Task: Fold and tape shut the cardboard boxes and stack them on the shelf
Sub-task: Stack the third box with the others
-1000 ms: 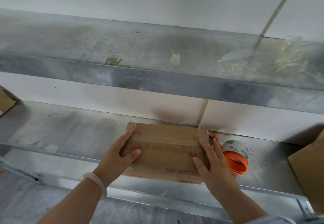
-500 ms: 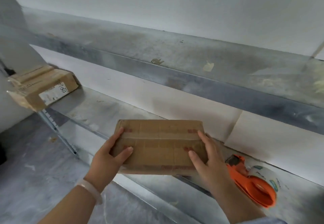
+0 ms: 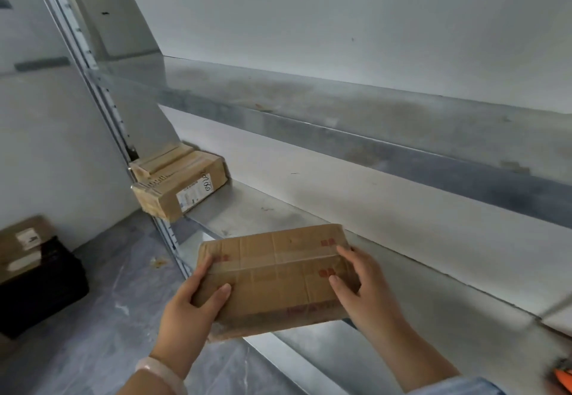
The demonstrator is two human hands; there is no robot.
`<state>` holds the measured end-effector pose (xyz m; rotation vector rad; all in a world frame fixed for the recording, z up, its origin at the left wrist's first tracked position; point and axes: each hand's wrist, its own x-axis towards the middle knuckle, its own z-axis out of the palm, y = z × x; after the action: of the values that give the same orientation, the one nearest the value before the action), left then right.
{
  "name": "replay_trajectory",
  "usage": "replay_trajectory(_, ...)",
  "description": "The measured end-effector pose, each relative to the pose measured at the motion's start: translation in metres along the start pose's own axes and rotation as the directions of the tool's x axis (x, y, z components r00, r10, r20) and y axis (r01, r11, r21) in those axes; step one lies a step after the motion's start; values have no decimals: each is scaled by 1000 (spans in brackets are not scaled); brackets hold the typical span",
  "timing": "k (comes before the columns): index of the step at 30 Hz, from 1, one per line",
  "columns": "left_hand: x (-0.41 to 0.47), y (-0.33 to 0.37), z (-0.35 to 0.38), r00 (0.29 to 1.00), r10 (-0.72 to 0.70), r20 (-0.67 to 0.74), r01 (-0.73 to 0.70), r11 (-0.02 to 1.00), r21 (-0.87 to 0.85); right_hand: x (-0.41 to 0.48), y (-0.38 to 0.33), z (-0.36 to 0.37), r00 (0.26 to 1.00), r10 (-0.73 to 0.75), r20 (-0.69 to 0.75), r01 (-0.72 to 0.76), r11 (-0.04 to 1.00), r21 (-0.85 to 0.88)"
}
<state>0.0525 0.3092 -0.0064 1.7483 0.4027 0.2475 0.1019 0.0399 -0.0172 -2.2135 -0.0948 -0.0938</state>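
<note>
A flat brown cardboard box (image 3: 275, 274), taped shut along its top seam, hangs in the air over the front edge of the lower metal shelf (image 3: 402, 311). My left hand (image 3: 188, 308) grips its left end, thumb on top. Its right end is held by my right hand (image 3: 365, 292), thumb and fingers lying over the top face. Two taped boxes (image 3: 179, 181) are stacked at the shelf's far left end, the lower one carrying a white label.
An upper metal shelf (image 3: 371, 122) runs above. The shelf's upright post (image 3: 102, 107) stands at left. On the grey floor at lower left sits a black crate (image 3: 40, 289) with a cardboard box on top. An orange tape dispenser (image 3: 563, 379) peeks in at the bottom right corner.
The box has been lifted off the shelf and carried left along it. My view swung left, bringing in the stacked boxes and the crate; the tape dispenser slid almost out of view.
</note>
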Motion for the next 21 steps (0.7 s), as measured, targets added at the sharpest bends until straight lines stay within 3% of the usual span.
replay_trajectory(10, 117, -16, -64, 1000, -29, 4, 29, 999, -30, 84, -61, 93, 997, 71, 30, -71, 997, -6)
replay_trajectory(21, 228, -37, -55, 974, -147, -175, 145, 989, -27, 188, -91, 178, 992, 120, 39, -113, 980, -163)
